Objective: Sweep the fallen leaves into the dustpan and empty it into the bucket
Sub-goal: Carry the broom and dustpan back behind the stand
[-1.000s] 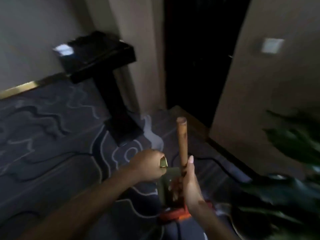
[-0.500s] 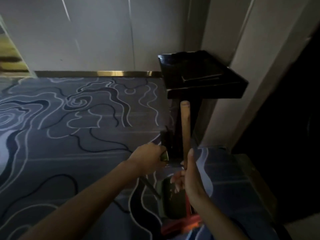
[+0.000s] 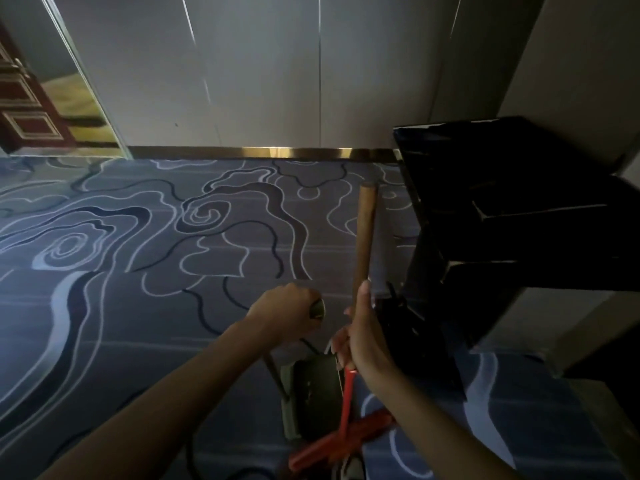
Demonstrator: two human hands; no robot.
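Head view: both hands gripping long handles, lower centre of frame.
Right hand (image 3: 363, 337) closed around the broom (image 3: 364, 237), wooden shaft near upright, red head down; left hand (image 3: 285, 311) fisted on the handle of the dustpan (image 3: 313, 393), contents unclear, on the carpet (image 3: 138, 271).

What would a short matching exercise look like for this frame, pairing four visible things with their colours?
Things:
1. broom handle
2. broom head
3. dustpan
4. stand

Colours:
A. glossy black
B. red
C. dark green
D. brown wood

Pairs: 1-D, 2-B, 3-C, 4-A
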